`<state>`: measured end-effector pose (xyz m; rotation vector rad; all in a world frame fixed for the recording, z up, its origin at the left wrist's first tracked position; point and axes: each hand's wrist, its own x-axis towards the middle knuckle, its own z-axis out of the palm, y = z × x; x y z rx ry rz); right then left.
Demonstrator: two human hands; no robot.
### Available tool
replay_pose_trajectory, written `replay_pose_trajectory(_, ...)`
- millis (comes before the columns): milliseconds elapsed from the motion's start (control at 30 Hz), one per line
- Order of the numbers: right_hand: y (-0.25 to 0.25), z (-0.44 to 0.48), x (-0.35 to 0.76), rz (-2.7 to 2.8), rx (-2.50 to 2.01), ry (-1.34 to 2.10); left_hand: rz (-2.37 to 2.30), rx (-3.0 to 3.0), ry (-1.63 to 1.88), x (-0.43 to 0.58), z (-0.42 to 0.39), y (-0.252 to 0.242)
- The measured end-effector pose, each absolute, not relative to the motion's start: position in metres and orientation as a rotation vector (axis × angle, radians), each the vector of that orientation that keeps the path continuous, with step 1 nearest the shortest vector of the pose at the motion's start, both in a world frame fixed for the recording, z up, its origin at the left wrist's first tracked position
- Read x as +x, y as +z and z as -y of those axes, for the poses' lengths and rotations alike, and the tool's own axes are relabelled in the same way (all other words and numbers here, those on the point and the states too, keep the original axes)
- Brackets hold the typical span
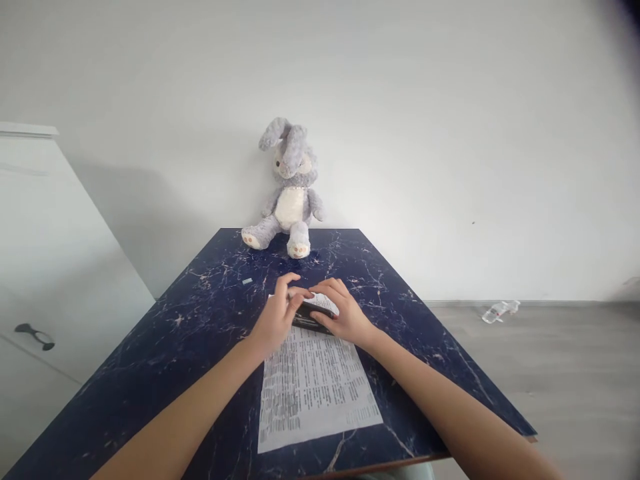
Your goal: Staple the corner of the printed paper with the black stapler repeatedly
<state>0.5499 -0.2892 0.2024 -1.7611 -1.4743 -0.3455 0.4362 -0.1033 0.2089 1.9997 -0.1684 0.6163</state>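
The dark object [309, 319] – small, flat and glossy, its exact kind too hidden to tell – is sitting at the far end of the printed sheet [315, 390], near the middle of the desk [200, 320], and you are holding it between both hands. Your left hand [275, 321] is curling in from the side, its fingers [287, 283] bending over the top of the object and closing on it. Your right hand [349, 317] is gripping it from the other side, its fingers [331, 288] lying closed across the top, where a white curl of the paper's far edge is showing just beside the knuckles.

The printed sheet is lying flat and smooth, a pale rectangle covered in dense grey lines of text, reaching back toward you between your forearms. The desk under it is showing a polished, deep blue surface veined with white like marble – a hard, flat rectangle. A pale blue scrap [247, 281] is lying on it just beyond your left hand. At the far edge a plush rabbit [291, 193], grey and fuzzy with a cream belly and floppy ears, is sitting upright against the plain white wall. A white cabinet [50, 253] with a dark curved handle [34, 335] is standing to the left, and a clear, crumpled plastic bottle [500, 311] is lying on the grey floor [550, 380] to the right.
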Motion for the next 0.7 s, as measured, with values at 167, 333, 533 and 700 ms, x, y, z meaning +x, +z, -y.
replay_pose_trajectory(167, 0.199, 0.288, 0.542, 1.633, -1.599, -0.599, 0.222, 1.986, 0.379, 0.428, 0.127, 0.205)
replay_pose_trajectory(333, 0.195, 0.288, 0.54, 1.651, -1.652, -0.611, 0.191, 1.789, 0.327, 0.422, 0.13, 0.208)
replay_pose_trajectory(533, 0.207, 0.308, 0.585, 1.177, -2.027, -0.587, -0.147, 2.001, 0.901, 0.433, 0.072, 0.217)
replay_pose_trajectory(700, 0.182, 0.35, 0.661, 0.552, -2.66, -0.315, -0.445, 2.384, 0.912, 0.456, -0.008, 0.184)
